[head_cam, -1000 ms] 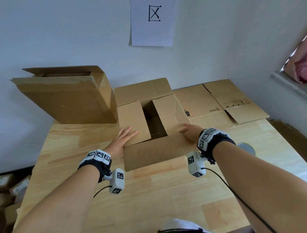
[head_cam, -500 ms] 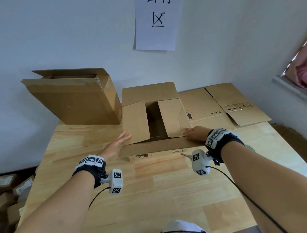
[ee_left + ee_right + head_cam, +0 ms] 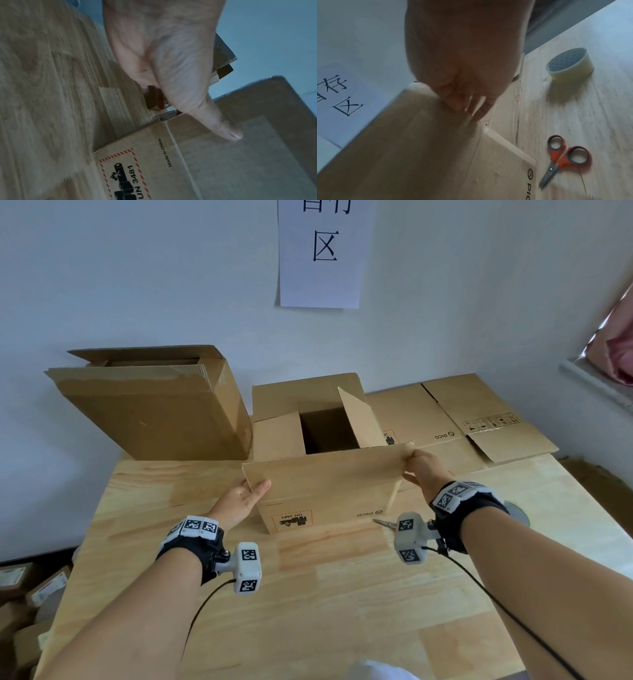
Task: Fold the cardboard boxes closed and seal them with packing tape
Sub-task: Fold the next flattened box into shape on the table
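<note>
Two bare hands hold the near flap (image 3: 325, 474) of the open brown corrugated cardboard box (image 3: 308, 518) standing on the pale wooden table (image 3: 308, 611) of glued planks. That flap stands raised and leans slightly toward the person, its plain matte face smooth and rectangular. The left hand (image 3: 241, 503) grips the flap's left edge, thumb (image 3: 223, 129) laid flat on the front face and the fingers hidden behind the board. The right hand (image 3: 424, 470) pinches the flap's upper right corner, fingertips (image 3: 477, 115) curled over the edge. Beneath the flap the box's front wall carries a red-dashed printed label reading UN 3481 and a small black logo. Inside, the side flaps stand partly up and the far flap is upright, leaving a dark square opening.

Left of it, a larger worn cardboard box (image 3: 154, 409) leans against the white wall, its top flaps ragged. Behind and to the right, flattened cardboard sheets (image 3: 462, 419) lie on the table. Just right of the box lie small scissors with orange-and-grey plastic handles (image 3: 565, 158) and, farther back, a round roll of clear packing tape (image 3: 570, 65) resting flat. A white paper sign (image 3: 322, 251) with black characters hangs on the wall.
</note>
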Demonstrator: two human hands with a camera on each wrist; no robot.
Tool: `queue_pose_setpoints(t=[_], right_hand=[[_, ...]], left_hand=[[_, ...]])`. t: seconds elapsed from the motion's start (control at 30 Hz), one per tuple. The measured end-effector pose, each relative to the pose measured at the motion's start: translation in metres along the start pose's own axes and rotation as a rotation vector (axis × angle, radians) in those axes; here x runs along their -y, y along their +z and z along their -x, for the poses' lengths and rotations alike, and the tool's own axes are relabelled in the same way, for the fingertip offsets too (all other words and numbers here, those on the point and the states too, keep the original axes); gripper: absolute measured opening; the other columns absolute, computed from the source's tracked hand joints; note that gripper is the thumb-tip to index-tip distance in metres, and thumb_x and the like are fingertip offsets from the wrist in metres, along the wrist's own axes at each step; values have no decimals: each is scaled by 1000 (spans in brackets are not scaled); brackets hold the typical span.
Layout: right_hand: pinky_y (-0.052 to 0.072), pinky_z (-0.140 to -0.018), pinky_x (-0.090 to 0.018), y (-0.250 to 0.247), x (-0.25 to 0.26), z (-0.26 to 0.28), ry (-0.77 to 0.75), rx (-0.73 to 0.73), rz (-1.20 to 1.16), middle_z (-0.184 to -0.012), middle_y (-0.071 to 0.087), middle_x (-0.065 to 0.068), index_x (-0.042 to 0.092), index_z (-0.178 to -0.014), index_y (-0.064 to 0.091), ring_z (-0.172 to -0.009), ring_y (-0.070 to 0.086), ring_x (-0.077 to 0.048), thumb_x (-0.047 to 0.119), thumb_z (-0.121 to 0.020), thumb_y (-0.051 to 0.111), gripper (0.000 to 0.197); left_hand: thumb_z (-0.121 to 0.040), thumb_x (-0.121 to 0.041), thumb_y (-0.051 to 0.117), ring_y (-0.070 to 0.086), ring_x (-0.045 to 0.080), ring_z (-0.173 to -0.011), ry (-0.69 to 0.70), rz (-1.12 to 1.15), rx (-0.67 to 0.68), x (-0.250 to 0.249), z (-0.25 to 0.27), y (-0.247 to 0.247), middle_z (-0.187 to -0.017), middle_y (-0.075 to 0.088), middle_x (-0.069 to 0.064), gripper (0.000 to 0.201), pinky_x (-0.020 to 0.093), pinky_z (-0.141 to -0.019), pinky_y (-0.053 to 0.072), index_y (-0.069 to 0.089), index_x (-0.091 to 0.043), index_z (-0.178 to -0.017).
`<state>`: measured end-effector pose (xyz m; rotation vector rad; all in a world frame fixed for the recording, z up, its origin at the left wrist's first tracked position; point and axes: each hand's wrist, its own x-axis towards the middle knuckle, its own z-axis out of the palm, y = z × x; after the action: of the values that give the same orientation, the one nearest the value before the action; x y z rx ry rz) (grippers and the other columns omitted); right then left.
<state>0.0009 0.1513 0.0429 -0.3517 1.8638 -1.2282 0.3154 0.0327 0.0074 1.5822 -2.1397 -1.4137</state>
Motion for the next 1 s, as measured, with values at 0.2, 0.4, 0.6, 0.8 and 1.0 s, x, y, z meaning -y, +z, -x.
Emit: queue_pose_setpoints(t=[0.2, 0.4, 0.6, 0.8, 1.0], right_hand=[[40, -91, -35, 3, 4, -7, 49, 80, 231, -136, 46, -18, 2, -137, 40, -125, 43, -31, 10, -94, 42, 43], [38, -100, -40, 20, -2, -17, -31, 70, 600, -135, 48, -15, 5, -142, 30, -122, 47, -32, 47, -93, 47, 67], [29, -107, -45, 34, -18, -30, -77, -115, 728, -144, 26, -16, 8, -143, 26, -128, 34, -36, 25, -92, 51, 60], [38, -104, -42, 35, -19, -41, -74, -102, 620, -146, 25, -13, 17, -147, 19, -122, 44, -37, 10, -87, 56, 71], [46, -93, -41, 36, -16, -53, -55, -64, 712, -121, 58, -17, 20, -143, 30, -109, 55, -35, 17, -91, 50, 56]], left_hand=[[-79, -72, 35, 52, 14, -118, 9, 8, 2, 0, -5, 2, -130, 57, 0, 82, 25, -99, 34, 46, -15, -136], [-84, -76, 30, 36, 25, -135, -62, -4, -133, -3, -20, 0, -148, 37, 5, 80, 44, -113, 27, 44, -20, -140], [-88, -51, 56, 50, 23, -119, -66, -104, -188, -2, -43, -5, -142, 41, 2, 54, 40, -99, 45, 47, -23, -133], [-86, -41, 65, 49, 24, -124, -127, -43, -27, -2, -58, -9, -153, 30, -6, 84, 48, -99, 46, 10, -41, -149], [-86, -21, 68, 42, 27, -132, -213, 77, 117, -10, -71, -17, -154, 29, 9, 96, 48, -98, 47, -2, -40, -149]])
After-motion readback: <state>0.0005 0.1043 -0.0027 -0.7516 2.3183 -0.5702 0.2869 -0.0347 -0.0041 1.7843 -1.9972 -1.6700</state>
